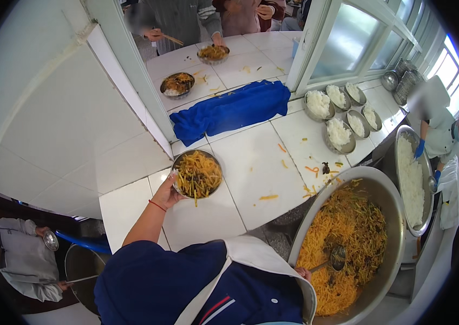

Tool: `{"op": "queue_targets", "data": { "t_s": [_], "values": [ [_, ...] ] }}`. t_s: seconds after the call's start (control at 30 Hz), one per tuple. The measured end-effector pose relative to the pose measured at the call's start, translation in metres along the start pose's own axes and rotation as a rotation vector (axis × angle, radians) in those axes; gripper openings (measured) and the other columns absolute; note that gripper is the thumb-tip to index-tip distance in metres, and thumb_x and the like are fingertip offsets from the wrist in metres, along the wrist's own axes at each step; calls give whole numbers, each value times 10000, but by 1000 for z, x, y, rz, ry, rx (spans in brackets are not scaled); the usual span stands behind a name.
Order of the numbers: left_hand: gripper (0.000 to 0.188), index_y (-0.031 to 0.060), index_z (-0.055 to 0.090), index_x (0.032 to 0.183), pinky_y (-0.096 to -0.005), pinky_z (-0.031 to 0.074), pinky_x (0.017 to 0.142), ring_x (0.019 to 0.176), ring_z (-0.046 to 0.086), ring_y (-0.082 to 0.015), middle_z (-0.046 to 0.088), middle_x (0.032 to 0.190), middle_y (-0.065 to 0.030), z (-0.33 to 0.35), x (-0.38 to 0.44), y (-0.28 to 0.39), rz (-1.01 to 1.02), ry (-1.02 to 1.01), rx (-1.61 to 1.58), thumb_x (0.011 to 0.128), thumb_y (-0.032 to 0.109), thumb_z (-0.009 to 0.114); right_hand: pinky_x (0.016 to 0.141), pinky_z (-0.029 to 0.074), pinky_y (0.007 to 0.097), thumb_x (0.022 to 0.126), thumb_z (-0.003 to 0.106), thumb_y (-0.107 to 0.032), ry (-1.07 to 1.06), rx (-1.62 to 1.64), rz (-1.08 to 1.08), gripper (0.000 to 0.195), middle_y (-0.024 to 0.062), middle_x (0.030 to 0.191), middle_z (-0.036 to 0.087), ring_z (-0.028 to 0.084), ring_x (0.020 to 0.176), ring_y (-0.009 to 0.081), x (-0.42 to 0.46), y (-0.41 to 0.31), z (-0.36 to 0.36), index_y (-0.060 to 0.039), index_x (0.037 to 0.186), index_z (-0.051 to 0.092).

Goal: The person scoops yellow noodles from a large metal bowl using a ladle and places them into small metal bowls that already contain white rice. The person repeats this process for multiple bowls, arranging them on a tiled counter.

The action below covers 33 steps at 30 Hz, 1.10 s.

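Note:
My left hand [169, 193], with a red cord at the wrist, grips the left rim of a metal bowl [198, 174] of rice topped with shredded vegetables, over the white tiled counter [229, 207]. At the lower right, my right hand [304, 274] is partly hidden by my apron and closed on the handle of a metal ladle [337, 257]. The ladle's bowl rests on the shredded orange and green vegetables [335, 227] in a large metal basin [396, 243].
A folded blue cloth [233, 109] lies along the window opening. Two filled bowls [177, 84] [213, 53] stand beyond it, near people. Several rice bowls [340, 136] stand at the right. A blue-gloved worker [440, 134] is beside a rice tub [411, 183]; another person [26, 260] is lower left.

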<state>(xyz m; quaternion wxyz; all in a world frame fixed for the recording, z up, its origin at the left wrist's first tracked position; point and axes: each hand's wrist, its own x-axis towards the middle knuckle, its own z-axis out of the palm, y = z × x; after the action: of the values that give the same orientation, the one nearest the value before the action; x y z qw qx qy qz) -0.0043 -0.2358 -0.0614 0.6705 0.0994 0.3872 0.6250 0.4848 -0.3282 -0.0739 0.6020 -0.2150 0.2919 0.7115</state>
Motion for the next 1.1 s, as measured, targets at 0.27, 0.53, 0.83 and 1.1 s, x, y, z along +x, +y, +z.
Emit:
{"op": "queue_targets", "data": {
  "t_s": [0.27,0.53,0.83,1.1],
  "values": [
    [551,80,276,1294,-462,490,817,1029,545,-274,493,1178,-130,-11,-2,-2,24,-147,-30,805,119,526,473,431,208,751,497,-81,104,-4,-27,164,-37,556,420,436,471,57,5,1,7,-92,617,404],
    [529,44,299,1270,-484,470,838,1019,550,-286,489,1185,-146,-11,-1,0,5,-146,-54,785,122,492,488,435,207,744,500,-74,24,-53,-12,139,-31,559,434,442,475,61,5,-1,4,-89,630,422],
    [495,33,338,1246,-503,461,839,1025,544,-304,494,1177,-155,41,14,4,69,-177,-52,781,142,466,492,436,206,749,502,-76,33,1,21,148,-31,560,425,440,483,66,7,-5,-6,-88,626,419],
    [452,-17,406,1186,-482,471,839,1008,551,-321,527,1122,-194,124,71,3,70,-239,-15,800,214,451,467,441,216,757,493,-79,51,-36,-50,180,-29,533,424,429,457,69,1,3,2,-92,599,408]
  ]
}}
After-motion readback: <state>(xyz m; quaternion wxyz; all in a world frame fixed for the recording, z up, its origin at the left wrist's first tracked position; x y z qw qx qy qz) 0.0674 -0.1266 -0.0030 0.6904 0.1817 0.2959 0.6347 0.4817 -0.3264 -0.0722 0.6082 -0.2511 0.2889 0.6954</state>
